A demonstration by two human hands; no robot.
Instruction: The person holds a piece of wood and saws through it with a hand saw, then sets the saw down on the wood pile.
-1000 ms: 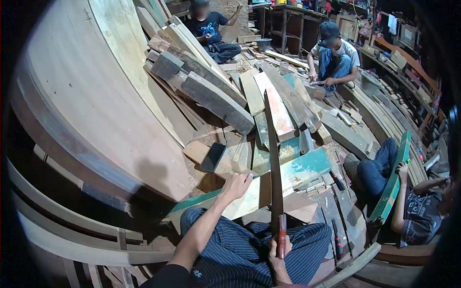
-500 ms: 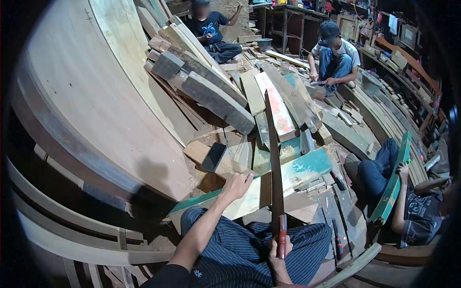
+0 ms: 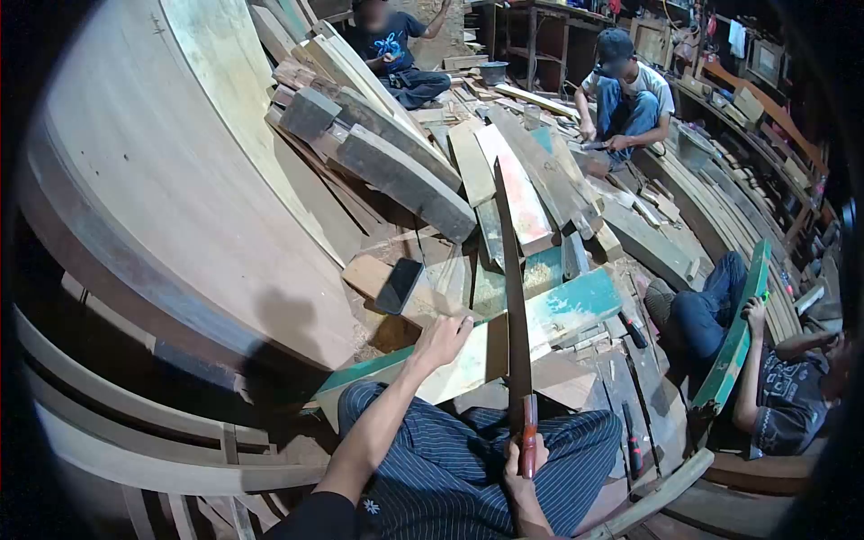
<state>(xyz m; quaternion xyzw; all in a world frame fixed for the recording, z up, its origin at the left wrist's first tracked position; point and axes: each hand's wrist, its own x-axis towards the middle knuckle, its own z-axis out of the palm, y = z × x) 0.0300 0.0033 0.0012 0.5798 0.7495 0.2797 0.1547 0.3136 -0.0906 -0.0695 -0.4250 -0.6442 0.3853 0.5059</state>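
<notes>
My right hand (image 3: 519, 463) is closed round the reddish-brown wooden handle of a handsaw (image 3: 515, 306). Its long dark blade points away from me and crosses over a board (image 3: 459, 369) with worn green and cream paint. This board lies crosswise in front of my folded legs. To the left of the blade, my left hand (image 3: 438, 345) grips the board's far edge, with its thumb near the top and some fingertips hidden. A dark shadow band falls on the board just left of the saw.
A phone (image 3: 400, 285) lies on a wood block beyond my left hand. Heavy timbers (image 3: 405, 180) are piled ahead. Two screwdriver-like tools (image 3: 634, 445) (image 3: 634, 330) lie at right. A person (image 3: 783, 387) at right holds a green board (image 3: 736, 337); two others sit farther back.
The whole view has shifted slightly, so things sit a little higher in the picture. Both hands and the saw keep almost the same places against the board.
</notes>
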